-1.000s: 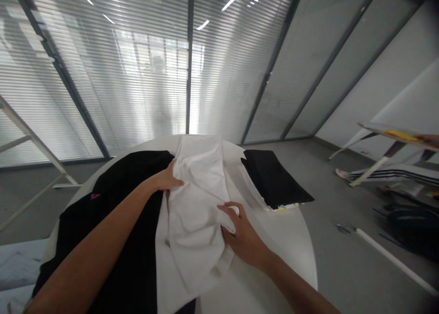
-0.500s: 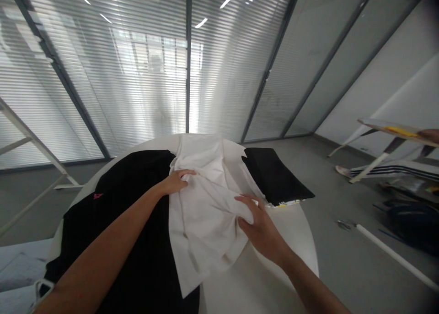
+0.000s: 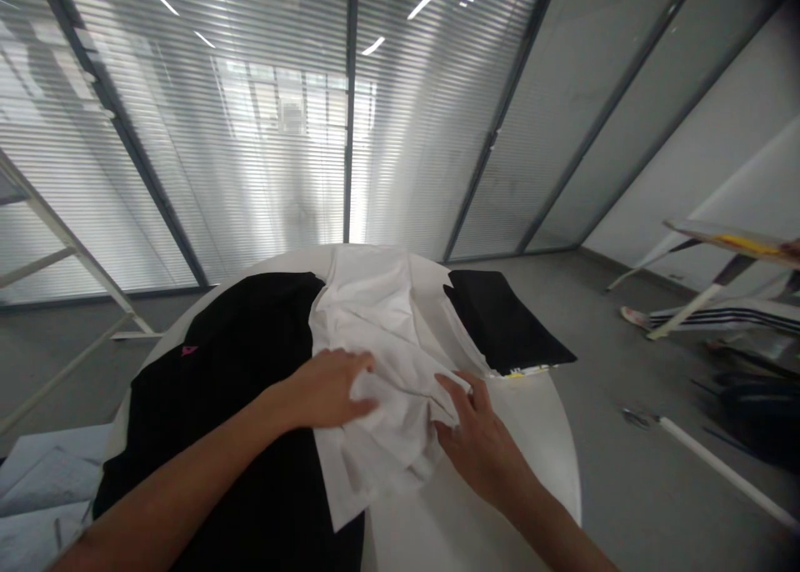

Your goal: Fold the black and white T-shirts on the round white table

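Note:
A crumpled white garment (image 3: 381,338) lies across a round white table (image 3: 531,439), partly over a black garment (image 3: 231,405) with a small pink logo. My left hand (image 3: 328,388) rests on the white cloth near its left side, fingers curled into a fold. On the cloth's right edge my right hand (image 3: 478,439) has its fingers pinched into the fabric.
A folded black garment (image 3: 503,322) on white and yellow pieces lies at the table's right edge. Glass walls with blinds stand behind. White frame legs (image 3: 56,247) rise at left. Another person's striped trouser leg (image 3: 731,318) and a white pole (image 3: 718,468) are at right.
My left hand slid down and right over the white cloth toward me. My right hand first moved up and right, then settled slightly lower, bunching the fabric between both hands.

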`<state>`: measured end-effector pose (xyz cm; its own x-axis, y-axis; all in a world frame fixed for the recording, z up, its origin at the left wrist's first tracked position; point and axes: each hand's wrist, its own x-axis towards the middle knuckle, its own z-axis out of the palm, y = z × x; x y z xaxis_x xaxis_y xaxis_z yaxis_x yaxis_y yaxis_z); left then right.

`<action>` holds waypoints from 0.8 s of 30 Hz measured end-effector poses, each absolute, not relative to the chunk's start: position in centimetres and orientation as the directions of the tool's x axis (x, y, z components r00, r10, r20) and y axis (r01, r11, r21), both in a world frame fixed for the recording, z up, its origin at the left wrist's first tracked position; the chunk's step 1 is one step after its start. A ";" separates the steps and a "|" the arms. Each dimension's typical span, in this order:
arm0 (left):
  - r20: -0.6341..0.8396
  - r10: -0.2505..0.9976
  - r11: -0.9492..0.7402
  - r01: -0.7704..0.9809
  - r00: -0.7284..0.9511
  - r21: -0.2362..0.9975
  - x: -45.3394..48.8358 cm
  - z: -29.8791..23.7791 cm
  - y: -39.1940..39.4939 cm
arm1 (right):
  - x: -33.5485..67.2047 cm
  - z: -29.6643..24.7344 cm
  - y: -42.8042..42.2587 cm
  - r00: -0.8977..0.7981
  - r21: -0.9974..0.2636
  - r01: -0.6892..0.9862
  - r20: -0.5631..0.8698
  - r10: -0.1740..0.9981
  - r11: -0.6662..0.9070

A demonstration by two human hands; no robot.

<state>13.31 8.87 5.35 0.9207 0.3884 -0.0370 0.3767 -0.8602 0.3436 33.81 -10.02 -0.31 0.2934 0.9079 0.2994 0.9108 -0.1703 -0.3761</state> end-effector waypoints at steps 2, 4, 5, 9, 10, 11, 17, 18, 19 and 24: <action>-0.089 0.197 -0.905 0.216 0.976 0.368 12.7 5.0 5.9 | 34.0 -0.2 -9.6 0.260 -0.243 0.955 0.404 0.877 -0.171; -0.101 0.146 -0.928 0.172 0.984 0.330 12.1 4.5 4.0 | 34.2 0.2 -9.3 0.211 -0.110 0.978 0.503 0.838 -0.180; -0.105 0.126 -0.935 0.154 0.986 0.320 11.8 4.3 3.5 | 34.2 0.4 -9.3 0.184 -0.060 0.982 0.541 0.821 -0.180; -0.108 0.074 -0.926 0.108 0.991 0.361 10.6 4.6 3.6 | 34.3 0.9 -9.6 0.079 0.036 0.992 0.596 0.799 -0.124; -0.109 0.086 -0.919 0.122 0.990 0.376 10.3 4.7 3.7 | 34.3 0.8 -9.8 0.064 0.045 0.993 0.580 0.812 -0.110; -0.111 0.112 -0.910 0.147 0.987 0.387 10.0 4.9 3.8 | 34.3 0.7 -9.9 0.059 0.049 0.993 0.551 0.832 -0.103; -0.113 0.249 -0.908 0.273 0.962 0.318 8.8 3.6 2.2 | 34.8 -0.7 -10.9 0.311 -0.061 0.946 0.434 0.845 -0.317; -0.109 0.254 -0.914 0.275 0.961 0.299 8.8 3.4 1.9 | 35.1 -0.9 -10.9 0.349 -0.126 0.936 0.429 0.833 -0.328; -0.102 0.255 -0.917 0.274 0.962 0.289 8.7 3.2 1.7 | 35.3 -0.9 -11.0 0.379 -0.210 0.924 0.417 0.826 -0.318; -0.071 0.235 -0.894 0.244 0.969 0.376 8.8 4.2 1.9 | 36.0 0.1 -11.1 0.481 -0.521 0.818 0.389 0.786 -0.242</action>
<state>8.79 1.92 4.20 0.9695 0.2346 -0.0714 0.2440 -0.8939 0.3759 35.96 -11.15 0.10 0.4806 0.7858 0.3893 0.8184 -0.2425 -0.5209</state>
